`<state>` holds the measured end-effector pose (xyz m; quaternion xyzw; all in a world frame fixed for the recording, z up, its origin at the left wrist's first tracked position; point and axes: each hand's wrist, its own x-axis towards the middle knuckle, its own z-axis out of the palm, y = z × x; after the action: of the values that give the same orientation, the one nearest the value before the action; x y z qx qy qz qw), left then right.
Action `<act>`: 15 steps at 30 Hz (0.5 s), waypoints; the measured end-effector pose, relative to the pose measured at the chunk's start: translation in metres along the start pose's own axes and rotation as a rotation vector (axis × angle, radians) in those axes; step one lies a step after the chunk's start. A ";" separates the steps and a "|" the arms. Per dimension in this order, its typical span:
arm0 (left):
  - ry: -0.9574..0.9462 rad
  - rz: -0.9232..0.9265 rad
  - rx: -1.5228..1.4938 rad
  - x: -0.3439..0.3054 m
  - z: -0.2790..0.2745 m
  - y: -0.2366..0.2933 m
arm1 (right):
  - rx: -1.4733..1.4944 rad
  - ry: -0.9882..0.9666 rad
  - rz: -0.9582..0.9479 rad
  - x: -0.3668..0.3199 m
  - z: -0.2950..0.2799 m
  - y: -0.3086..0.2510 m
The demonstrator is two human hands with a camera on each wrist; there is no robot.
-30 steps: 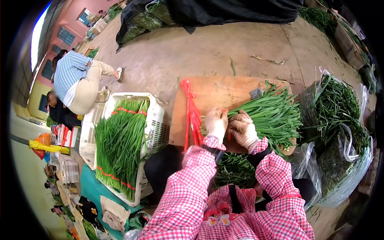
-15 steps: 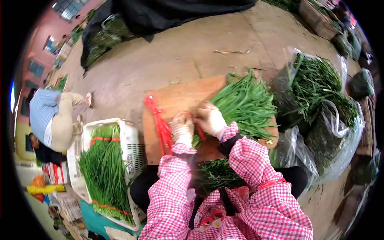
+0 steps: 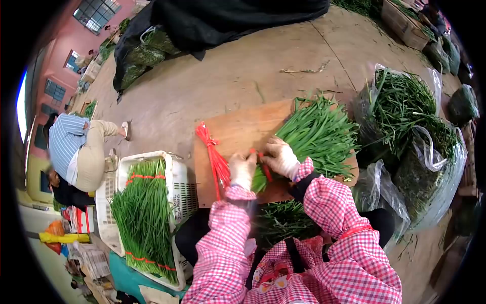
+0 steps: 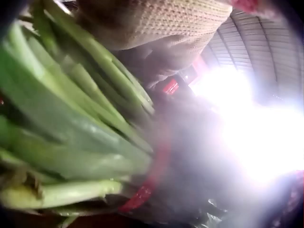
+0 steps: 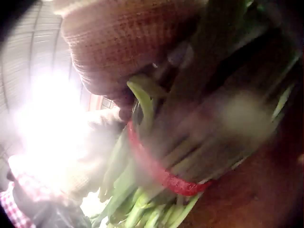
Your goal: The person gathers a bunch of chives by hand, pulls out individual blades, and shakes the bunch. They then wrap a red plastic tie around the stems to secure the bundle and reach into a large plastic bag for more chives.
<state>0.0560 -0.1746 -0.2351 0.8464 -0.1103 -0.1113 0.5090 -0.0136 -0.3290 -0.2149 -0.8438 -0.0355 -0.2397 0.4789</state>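
My gloved left hand (image 3: pixel 243 169) and gloved right hand (image 3: pixel 280 157) are close together over a wooden board (image 3: pixel 233 124). Between them lies a bunch of garlic chives (image 3: pixel 316 131), its long green leaves fanned out to the right. A red tie (image 5: pixel 175 183) runs round the stalks in the right wrist view. The same band shows blurred against the stalks in the left wrist view. Fingertips of both hands pinch the red tie near the bunch's top side. Beside my left hand, a bundle of red ties (image 3: pixel 215 154) lies across the board.
At left, a white crate (image 3: pixel 174 177) holds tied bunches. Clear plastic bags of loose greens (image 3: pixel 405 104) stand at right. More loose greens (image 3: pixel 283 218) lie below the board. A person in a striped shirt (image 3: pixel 66 142) bends at far left. Black sheeting (image 3: pixel 238 20) covers bags ahead.
My hands have moved slightly apart, and the red band between them shows more clearly. The head view has shifted, so the board and crate appear further left. The ties' bundle stays on the board.
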 end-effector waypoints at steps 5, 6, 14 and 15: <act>0.186 0.216 0.067 -0.044 0.002 0.021 | -0.002 -0.042 -0.040 -0.013 0.002 -0.001; 0.195 0.238 0.078 -0.046 0.001 0.024 | -0.003 -0.046 -0.017 -0.013 0.002 -0.004; 0.269 0.374 0.079 -0.041 0.000 0.011 | 0.001 -0.113 -0.032 0.009 0.000 -0.023; 0.277 0.387 0.075 -0.041 -0.002 0.011 | 0.007 -0.114 -0.043 0.013 0.001 -0.029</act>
<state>0.0163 -0.1660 -0.2214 0.8349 -0.2038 0.1097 0.4993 -0.0098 -0.3149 -0.1863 -0.8534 -0.0820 -0.2013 0.4738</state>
